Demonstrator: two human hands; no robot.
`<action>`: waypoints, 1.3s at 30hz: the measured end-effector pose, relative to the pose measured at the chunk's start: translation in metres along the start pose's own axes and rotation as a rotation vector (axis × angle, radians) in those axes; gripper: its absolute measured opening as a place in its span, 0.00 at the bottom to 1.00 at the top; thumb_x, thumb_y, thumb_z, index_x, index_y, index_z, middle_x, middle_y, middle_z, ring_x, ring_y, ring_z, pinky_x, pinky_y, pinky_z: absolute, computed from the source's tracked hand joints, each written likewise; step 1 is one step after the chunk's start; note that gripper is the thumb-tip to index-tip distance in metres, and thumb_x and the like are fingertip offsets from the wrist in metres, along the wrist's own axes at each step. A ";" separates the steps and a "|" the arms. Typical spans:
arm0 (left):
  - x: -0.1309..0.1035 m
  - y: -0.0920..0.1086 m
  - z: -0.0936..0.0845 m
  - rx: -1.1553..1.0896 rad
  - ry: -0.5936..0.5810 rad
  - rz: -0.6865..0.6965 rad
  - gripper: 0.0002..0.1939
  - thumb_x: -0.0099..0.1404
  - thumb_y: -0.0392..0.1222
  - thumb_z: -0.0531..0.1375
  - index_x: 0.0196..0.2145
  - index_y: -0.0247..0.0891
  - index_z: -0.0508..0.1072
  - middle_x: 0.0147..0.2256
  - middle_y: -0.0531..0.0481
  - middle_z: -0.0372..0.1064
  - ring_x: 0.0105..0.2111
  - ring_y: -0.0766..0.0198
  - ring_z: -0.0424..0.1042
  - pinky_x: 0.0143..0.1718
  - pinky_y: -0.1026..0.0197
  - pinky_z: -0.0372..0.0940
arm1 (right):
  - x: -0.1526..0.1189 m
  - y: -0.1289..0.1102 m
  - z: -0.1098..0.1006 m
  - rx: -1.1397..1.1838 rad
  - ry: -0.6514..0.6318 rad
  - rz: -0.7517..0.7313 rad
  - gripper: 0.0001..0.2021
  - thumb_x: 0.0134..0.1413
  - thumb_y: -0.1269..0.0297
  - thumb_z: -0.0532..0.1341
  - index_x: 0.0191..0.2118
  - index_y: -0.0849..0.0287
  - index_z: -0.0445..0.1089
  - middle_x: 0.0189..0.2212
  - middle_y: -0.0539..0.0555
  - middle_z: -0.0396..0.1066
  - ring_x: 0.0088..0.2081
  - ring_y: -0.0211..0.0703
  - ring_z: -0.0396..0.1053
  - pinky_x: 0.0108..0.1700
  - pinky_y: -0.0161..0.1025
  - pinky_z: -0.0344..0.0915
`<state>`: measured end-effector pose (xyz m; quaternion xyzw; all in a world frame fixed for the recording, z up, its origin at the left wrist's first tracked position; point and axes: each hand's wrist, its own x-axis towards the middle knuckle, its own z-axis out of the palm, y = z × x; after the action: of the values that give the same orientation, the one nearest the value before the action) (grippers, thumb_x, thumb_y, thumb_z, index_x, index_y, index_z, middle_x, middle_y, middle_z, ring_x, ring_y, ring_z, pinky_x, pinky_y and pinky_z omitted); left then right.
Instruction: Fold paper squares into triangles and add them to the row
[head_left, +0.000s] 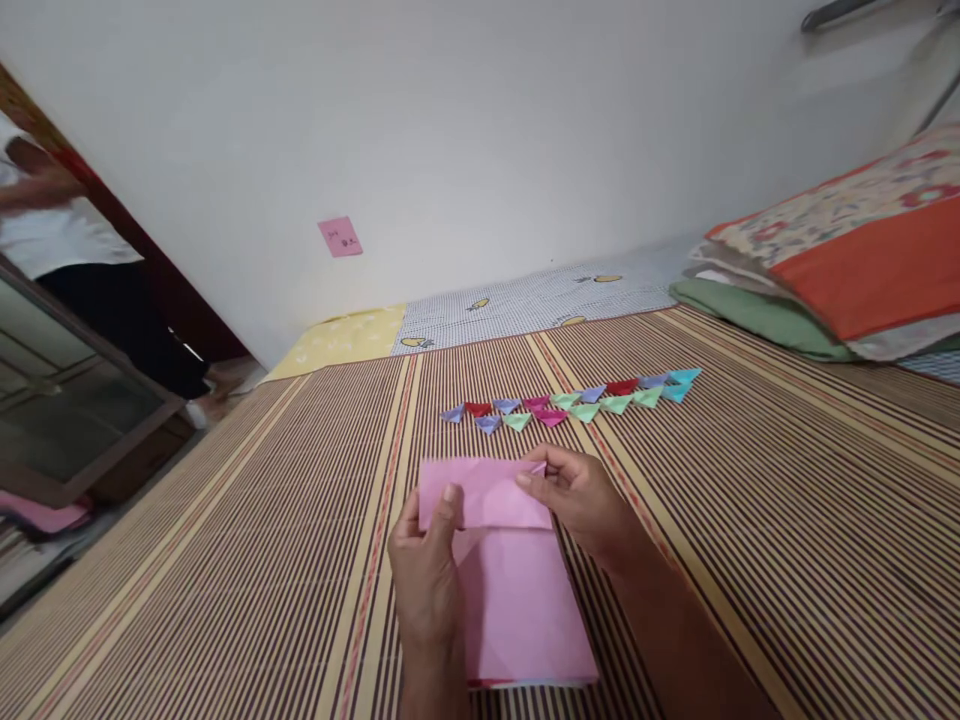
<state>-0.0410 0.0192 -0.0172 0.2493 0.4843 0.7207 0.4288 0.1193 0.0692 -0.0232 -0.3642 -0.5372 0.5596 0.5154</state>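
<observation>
A pink sheet of paper [487,500] is held up between my two hands, its top edge slightly ragged. My left hand [427,560] pinches its left side, thumb in front and fingers behind. At the upper right corner, my right hand [577,495] grips the sheet between thumb and fingers, and a small crease shows there. Below lies a stack of pink paper [525,610] with red and pale blue edges at its near side. Beyond my hands, small folded paper triangles [550,416] in blue, red, green, magenta and cyan lie in two rows.
A striped bamboo mat [285,540] covers the bed. At the right are a folded green cloth [757,315] and a floral-and-orange pillow [877,250]. A pink note [340,236] is on the white wall. A person [67,230] stands at the far left behind a glass-fronted cabinet [67,400].
</observation>
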 end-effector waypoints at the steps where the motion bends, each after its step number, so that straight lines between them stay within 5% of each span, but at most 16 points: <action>1: 0.001 0.001 -0.001 -0.028 0.004 -0.004 0.14 0.51 0.45 0.75 0.31 0.36 0.79 0.28 0.53 0.75 0.27 0.67 0.72 0.31 0.66 0.67 | 0.000 0.000 -0.003 -0.032 -0.040 -0.005 0.09 0.50 0.60 0.70 0.31 0.60 0.74 0.22 0.45 0.66 0.25 0.35 0.61 0.27 0.33 0.55; 6: 0.009 0.006 -0.006 -0.189 0.144 0.092 0.17 0.49 0.44 0.76 0.35 0.36 0.80 0.31 0.52 0.77 0.30 0.68 0.75 0.33 0.68 0.69 | 0.001 0.000 -0.013 0.013 0.003 0.004 0.10 0.49 0.59 0.71 0.32 0.59 0.74 0.23 0.47 0.69 0.26 0.37 0.64 0.28 0.34 0.59; 10: 0.005 0.000 -0.001 -0.042 -0.170 -0.061 0.21 0.53 0.50 0.74 0.38 0.34 0.79 0.34 0.45 0.78 0.32 0.61 0.77 0.31 0.63 0.70 | 0.004 0.003 -0.004 0.172 0.165 -0.005 0.13 0.50 0.56 0.72 0.34 0.59 0.74 0.27 0.49 0.74 0.28 0.39 0.69 0.31 0.35 0.65; 11: 0.003 -0.002 0.001 0.038 -0.227 -0.098 0.18 0.53 0.48 0.74 0.36 0.32 0.79 0.33 0.44 0.78 0.31 0.62 0.77 0.32 0.63 0.70 | 0.004 0.004 -0.001 0.169 0.150 0.000 0.13 0.50 0.56 0.71 0.34 0.59 0.73 0.26 0.49 0.74 0.27 0.40 0.69 0.30 0.35 0.65; 14: -0.001 -0.006 0.004 0.085 -0.121 -0.090 0.17 0.51 0.47 0.75 0.24 0.32 0.75 0.21 0.51 0.72 0.21 0.68 0.69 0.26 0.66 0.65 | 0.001 0.001 0.005 0.107 0.023 -0.009 0.10 0.52 0.59 0.69 0.38 0.59 0.75 0.27 0.50 0.74 0.29 0.42 0.72 0.32 0.37 0.68; 17: 0.000 -0.003 0.003 0.027 -0.041 -0.112 0.18 0.47 0.47 0.76 0.22 0.33 0.74 0.19 0.52 0.71 0.19 0.70 0.66 0.23 0.67 0.63 | -0.003 -0.010 -0.001 -0.026 -0.059 -0.154 0.21 0.57 0.69 0.63 0.57 0.53 0.72 0.46 0.56 0.77 0.46 0.47 0.75 0.49 0.46 0.71; 20: 0.002 0.002 0.002 -0.016 -0.041 -0.142 0.18 0.44 0.46 0.77 0.23 0.33 0.75 0.19 0.52 0.71 0.18 0.70 0.65 0.21 0.68 0.60 | -0.007 -0.023 -0.010 -0.248 -0.160 -0.276 0.24 0.54 0.75 0.60 0.55 0.48 0.75 0.59 0.55 0.69 0.61 0.52 0.65 0.63 0.55 0.60; 23: 0.003 0.001 0.001 0.032 -0.111 -0.151 0.17 0.45 0.46 0.76 0.22 0.32 0.75 0.18 0.52 0.71 0.18 0.70 0.64 0.21 0.68 0.58 | -0.010 -0.030 -0.012 -0.355 -0.205 -0.302 0.21 0.54 0.76 0.62 0.50 0.48 0.78 0.61 0.54 0.65 0.63 0.53 0.62 0.64 0.56 0.58; 29: -0.001 0.000 0.004 0.030 -0.158 -0.124 0.15 0.50 0.45 0.75 0.28 0.33 0.79 0.22 0.52 0.74 0.20 0.71 0.67 0.25 0.69 0.62 | -0.009 -0.028 -0.004 -0.336 -0.161 -0.307 0.05 0.55 0.71 0.65 0.30 0.56 0.76 0.47 0.55 0.73 0.49 0.49 0.71 0.51 0.44 0.66; 34: -0.006 -0.002 0.006 0.024 -0.227 -0.120 0.14 0.57 0.47 0.72 0.34 0.33 0.81 0.29 0.45 0.80 0.29 0.62 0.77 0.34 0.62 0.69 | -0.006 -0.017 0.006 -0.305 0.021 -0.223 0.09 0.59 0.65 0.63 0.27 0.57 0.69 0.25 0.49 0.68 0.30 0.42 0.67 0.33 0.38 0.64; 39: -0.004 -0.011 0.004 0.079 -0.172 -0.068 0.14 0.55 0.45 0.74 0.36 0.33 0.81 0.34 0.44 0.81 0.32 0.62 0.78 0.39 0.62 0.70 | -0.007 -0.012 0.016 -0.195 0.029 -0.175 0.10 0.58 0.62 0.64 0.27 0.56 0.68 0.23 0.48 0.67 0.27 0.41 0.67 0.30 0.36 0.64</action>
<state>-0.0319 0.0195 -0.0252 0.3105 0.4820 0.6619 0.4829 0.1074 0.0579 -0.0104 -0.3724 -0.6114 0.4522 0.5320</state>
